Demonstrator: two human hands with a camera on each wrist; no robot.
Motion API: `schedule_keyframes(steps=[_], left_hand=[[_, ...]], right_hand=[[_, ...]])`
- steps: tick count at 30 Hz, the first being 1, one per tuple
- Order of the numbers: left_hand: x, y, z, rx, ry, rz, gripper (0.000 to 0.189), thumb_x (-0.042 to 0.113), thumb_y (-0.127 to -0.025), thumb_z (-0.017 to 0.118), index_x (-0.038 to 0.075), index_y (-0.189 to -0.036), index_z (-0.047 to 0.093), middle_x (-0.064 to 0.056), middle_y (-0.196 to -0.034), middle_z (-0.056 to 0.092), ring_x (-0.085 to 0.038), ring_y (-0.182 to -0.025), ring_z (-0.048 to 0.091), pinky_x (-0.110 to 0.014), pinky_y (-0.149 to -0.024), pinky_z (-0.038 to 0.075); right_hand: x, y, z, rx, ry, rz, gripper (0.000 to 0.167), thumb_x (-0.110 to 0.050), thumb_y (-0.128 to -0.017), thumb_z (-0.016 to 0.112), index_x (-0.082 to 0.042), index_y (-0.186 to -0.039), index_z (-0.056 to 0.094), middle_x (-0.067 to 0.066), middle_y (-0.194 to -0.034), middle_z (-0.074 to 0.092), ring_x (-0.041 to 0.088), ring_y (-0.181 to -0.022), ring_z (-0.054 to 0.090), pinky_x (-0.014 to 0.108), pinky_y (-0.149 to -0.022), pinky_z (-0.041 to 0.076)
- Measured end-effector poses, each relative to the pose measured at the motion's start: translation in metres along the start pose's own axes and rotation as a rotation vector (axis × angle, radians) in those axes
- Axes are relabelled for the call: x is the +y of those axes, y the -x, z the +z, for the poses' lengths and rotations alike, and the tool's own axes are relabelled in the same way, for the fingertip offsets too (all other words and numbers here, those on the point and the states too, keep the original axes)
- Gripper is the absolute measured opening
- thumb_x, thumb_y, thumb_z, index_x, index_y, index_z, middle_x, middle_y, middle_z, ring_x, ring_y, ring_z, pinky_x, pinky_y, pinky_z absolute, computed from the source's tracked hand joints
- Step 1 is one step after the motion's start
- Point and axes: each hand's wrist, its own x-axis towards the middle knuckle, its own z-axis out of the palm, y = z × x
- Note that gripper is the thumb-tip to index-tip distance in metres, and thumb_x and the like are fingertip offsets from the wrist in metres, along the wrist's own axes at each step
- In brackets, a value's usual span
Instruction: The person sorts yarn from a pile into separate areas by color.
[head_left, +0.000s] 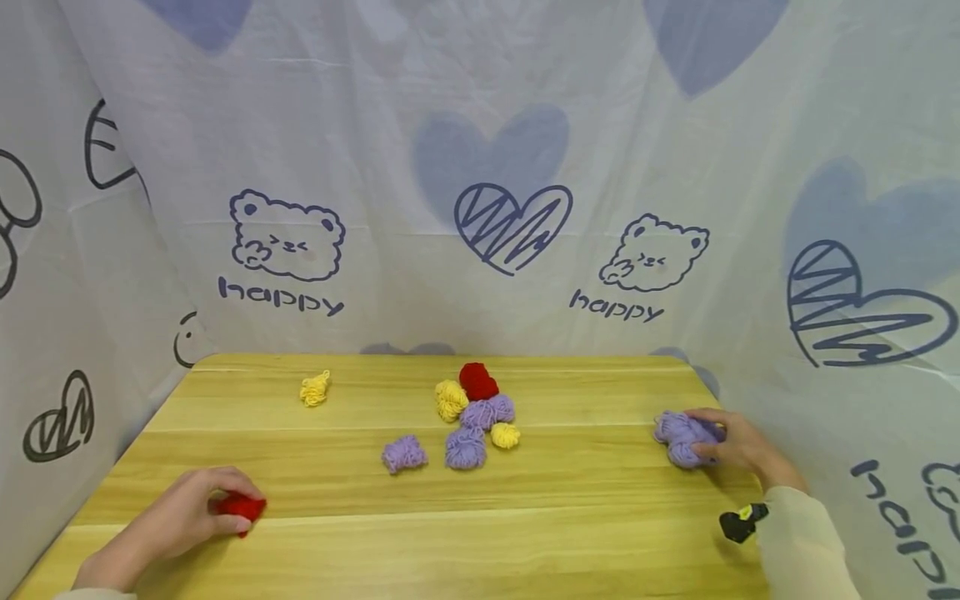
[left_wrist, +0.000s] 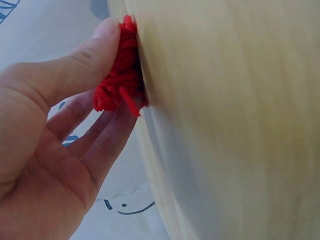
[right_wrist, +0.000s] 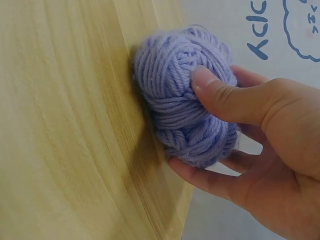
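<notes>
The small red bundle of yarn [head_left: 244, 507] is on the left part of the surface [head_left: 480, 550], pinched by the left hand [head_left: 183, 510], and the purple skein [head_left: 682, 439] is near its right edge, grasped by the right hand [head_left: 741, 443]. Between the hands lie 1 red ball [head_left: 478, 381], 2 yellow balls [head_left: 451, 401] and 2 purple balls [head_left: 465, 448] clustered, with 1 loose purple bundle [head_left: 404, 454] just left and 1 yellow bundle [head_left: 315, 388] farther off.

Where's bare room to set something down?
Free: wooden tabletop between the red, yellow and lilac yarn cluster and the lilac yarn skein in the right hand; also near middle, right of the red yarn bundle in the left hand. Crowded: that cluster.
</notes>
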Motion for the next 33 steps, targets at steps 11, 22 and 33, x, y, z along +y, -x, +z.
schedule_keyframes(steps=[11,22,33], left_hand=[[-0.001,0.001,0.001,0.01,-0.006,0.018,0.026,0.03,-0.078,0.088,0.02,-0.101,0.08,0.007,-0.098,0.075,0.009,-0.088,0.058,-0.019,-0.074,0.051],[0.001,0.001,-0.001,-0.024,-0.022,-0.031,0.027,0.034,-0.079,0.087,0.021,-0.102,0.08,0.008,-0.099,0.074,0.008,-0.087,0.056,-0.019,-0.076,0.052],[0.001,0.0,-0.001,-0.018,-0.022,-0.01,0.028,0.034,-0.078,0.087,0.021,-0.102,0.08,0.007,-0.099,0.075,0.009,-0.088,0.057,-0.019,-0.075,0.052]], right_hand=[[-0.005,-0.003,-0.003,-0.026,0.002,0.041,0.068,-0.012,-0.085,0.082,0.007,-0.144,0.052,0.043,-0.148,0.042,0.067,-0.136,0.034,0.077,-0.11,0.029],[-0.007,-0.01,-0.005,-0.056,0.035,0.065,0.07,-0.01,-0.084,0.082,0.007,-0.145,0.051,0.044,-0.148,0.04,0.066,-0.137,0.033,0.076,-0.111,0.028],[-0.006,-0.011,-0.005,-0.066,0.046,0.102,0.072,-0.014,-0.085,0.083,0.004,-0.146,0.051,0.043,-0.15,0.039,0.065,-0.138,0.033,0.076,-0.112,0.028]])
